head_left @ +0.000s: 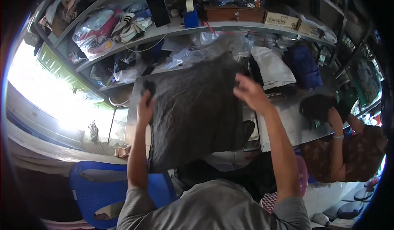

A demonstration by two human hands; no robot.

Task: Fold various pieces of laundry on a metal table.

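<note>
A large dark grey cloth (193, 107), perhaps a folded garment, lies wrinkled in front of me and hangs over the table's near edge. At its left edge my left hand (145, 109) is closed on a bunched bit of the cloth. My right hand (251, 94) is raised by the cloth's upper right edge, with fingers bent and apart and nothing visible in them. Slight blur softens its fingertips. Beneath the cloth, part of the table (137, 90) shows at the left.
Right of me, a co-worker's hand (334, 117) rests on black cloth (317, 108) at a metal-topped table (283, 125). Folded white cloth (273, 68) and navy cloth (303, 68) lie behind. A loaded shelf (180, 28) spans the back. A blue chair (98, 185) stands left.
</note>
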